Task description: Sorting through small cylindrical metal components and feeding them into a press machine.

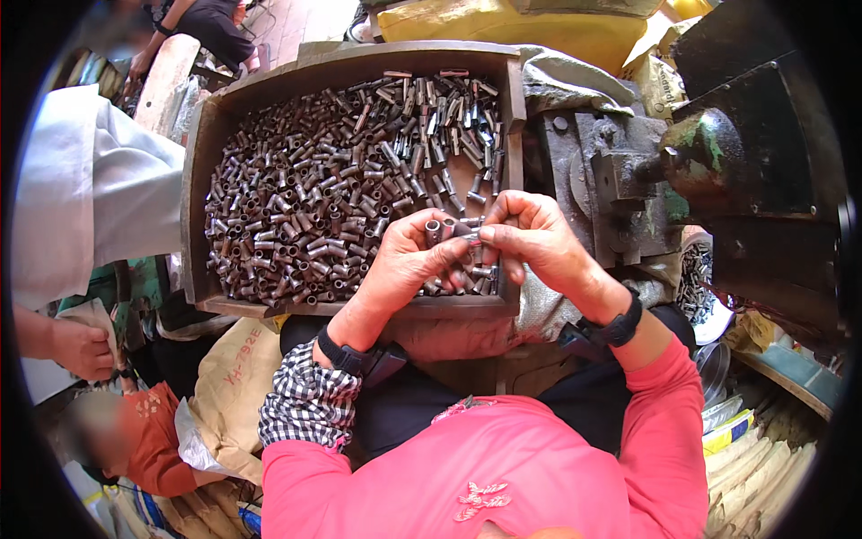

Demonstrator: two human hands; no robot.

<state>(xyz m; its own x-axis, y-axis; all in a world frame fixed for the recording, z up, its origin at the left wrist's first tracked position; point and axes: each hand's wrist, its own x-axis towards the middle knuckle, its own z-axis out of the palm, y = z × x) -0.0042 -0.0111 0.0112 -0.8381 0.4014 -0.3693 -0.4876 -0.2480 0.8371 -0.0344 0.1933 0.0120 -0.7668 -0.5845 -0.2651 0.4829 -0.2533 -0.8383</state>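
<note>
A wooden tray [192, 216] in front of me holds a large heap of short dark metal tubes [305, 198]. Above its near right corner, my left hand [415, 256] is curled around several of these tubes, with open round ends showing at the fingertips. My right hand [543, 238] meets it there, thumb and fingers pinching the end of a shiny metal tube [473, 235]. The fingers of both hands partly cover these pieces. Longer, shinier pieces [449, 112] lie in the tray's far right part, beside a patch of bare tray bottom.
Right of the tray stands a dark, greasy machine [620, 175] with a heavy head. Behind my right wrist is a container of small metal parts [694, 278]. A co-worker's hand [83, 350] and a person in a rust-red top [157, 440] are at left, near a brown paper sack [235, 377].
</note>
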